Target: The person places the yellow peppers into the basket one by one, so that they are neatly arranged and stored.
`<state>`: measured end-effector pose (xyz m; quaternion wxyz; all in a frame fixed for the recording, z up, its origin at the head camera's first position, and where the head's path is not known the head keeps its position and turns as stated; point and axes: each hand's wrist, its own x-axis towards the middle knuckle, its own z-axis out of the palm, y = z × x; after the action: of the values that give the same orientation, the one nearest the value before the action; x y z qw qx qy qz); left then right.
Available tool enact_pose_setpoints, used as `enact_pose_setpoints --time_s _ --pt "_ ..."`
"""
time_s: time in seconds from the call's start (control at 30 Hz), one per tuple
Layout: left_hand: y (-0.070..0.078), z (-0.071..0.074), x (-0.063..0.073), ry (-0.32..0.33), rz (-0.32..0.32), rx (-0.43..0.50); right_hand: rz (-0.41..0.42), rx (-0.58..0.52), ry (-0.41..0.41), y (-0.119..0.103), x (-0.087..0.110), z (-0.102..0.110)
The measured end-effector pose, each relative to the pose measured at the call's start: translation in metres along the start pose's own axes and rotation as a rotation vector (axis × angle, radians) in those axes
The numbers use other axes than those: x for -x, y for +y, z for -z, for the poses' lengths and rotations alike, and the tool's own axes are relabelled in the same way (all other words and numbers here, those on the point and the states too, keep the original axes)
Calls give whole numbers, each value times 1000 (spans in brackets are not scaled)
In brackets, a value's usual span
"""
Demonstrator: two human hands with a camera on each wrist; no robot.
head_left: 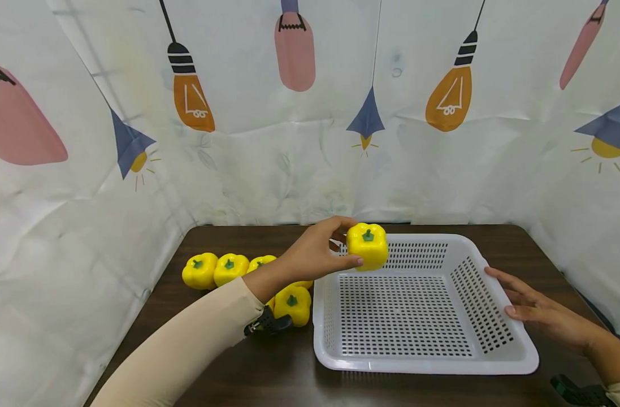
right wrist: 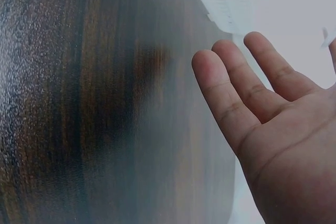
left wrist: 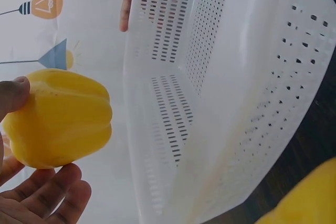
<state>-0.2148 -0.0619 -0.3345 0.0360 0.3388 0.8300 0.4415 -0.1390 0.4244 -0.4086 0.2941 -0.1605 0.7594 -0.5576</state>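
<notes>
My left hand point(head_left: 322, 251) holds a yellow bell pepper point(head_left: 368, 247) with a green stem, between thumb and fingers. It hangs over the left back part of the white perforated basket point(head_left: 426, 366). In the left wrist view the pepper point(left wrist: 63, 119) appears beside the basket wall point(left wrist: 210, 129). At the basket's right side, my right hand point(head_left: 549, 316) has its index fingertip and thumb at the rim. Its other fingers point(right wrist: 218, 80) extend loosely below the rim in the right wrist view, gripping nothing there. The basket shows no peppers inside.
Several more yellow bell peppers point(head_left: 293, 304) lie on the dark wooden table point(head_left: 269, 373) left of the basket, partly hidden behind my left forearm. A white cloth point(head_left: 289, 175) printed with bulbs, lamps and pencils hangs behind the table and along both sides.
</notes>
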Motion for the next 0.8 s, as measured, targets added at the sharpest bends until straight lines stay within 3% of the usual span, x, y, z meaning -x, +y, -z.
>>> enact_pose_setpoints --time_s 0.8 --pt "8 -22 -19 -35 -23 9 -7 -17 8 0 0 -2"
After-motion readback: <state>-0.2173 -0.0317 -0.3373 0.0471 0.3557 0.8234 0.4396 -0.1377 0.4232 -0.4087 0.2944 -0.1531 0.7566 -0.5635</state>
